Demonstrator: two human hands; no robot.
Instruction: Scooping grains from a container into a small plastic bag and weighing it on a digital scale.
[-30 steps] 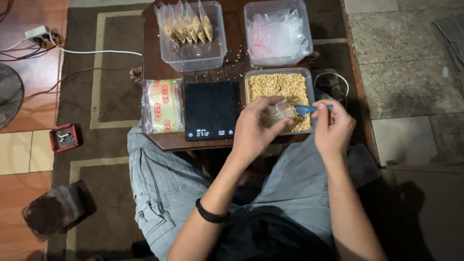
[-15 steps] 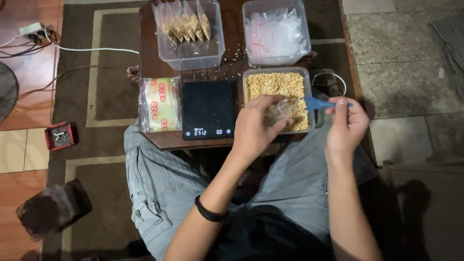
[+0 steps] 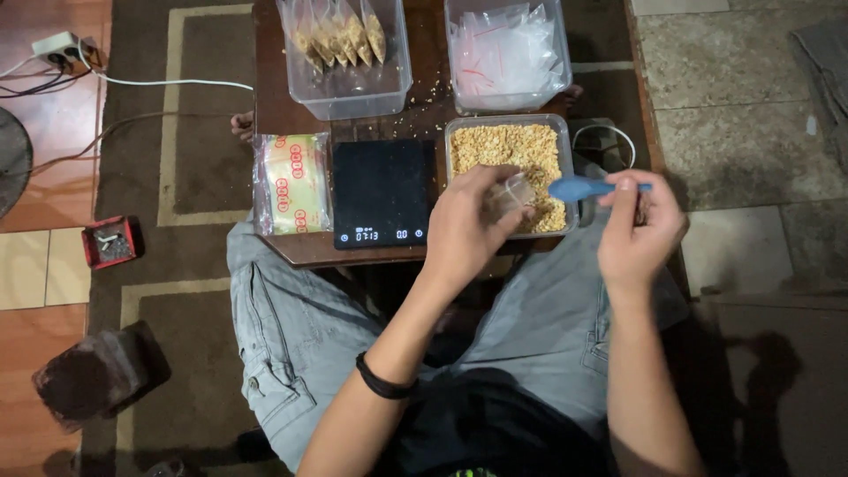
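where the dark wooden table [image 3: 291,252] stands on a brown bordered rug [image 3: 177,291], set over grey-trousered knees. at the far edge, two clear plastic tubs: left tub [image 3: 349,99] lined with upright filled packets [image 3: 340,35] of tan crumbs, right tub [image 3: 508,99] heaped with empty, crinkled clear bags [image 3: 503,53]. nearer, a third tub [image 3: 452,141], rectangular, full of coarse golden crumbs [image 3: 503,146]. beside it a flat black scale [image 3: 380,190], matte, with a small lit display; stray crumbs scattered on the wood behind. left of the scale, a glossy wrapped yellow pack [image 3: 291,184] with red marks. off on the floor, a small red box [image 3: 110,243], a white power strip [image 3: 53,49] with cables, a dark block [image 3: 97,375].

over the crumb tub's near edge, left hand [image 3: 464,230] curled, fingers pinching a small clear bag [image 3: 511,193], thin and crumpled, partly hidden by the fingers. just right of it, right hand [image 3: 636,234] pinching the handle of a smooth blue plastic spoon [image 3: 579,187], bowl pointing at the bag, held above the tub's right rim. contents of the bag: cannot tell.
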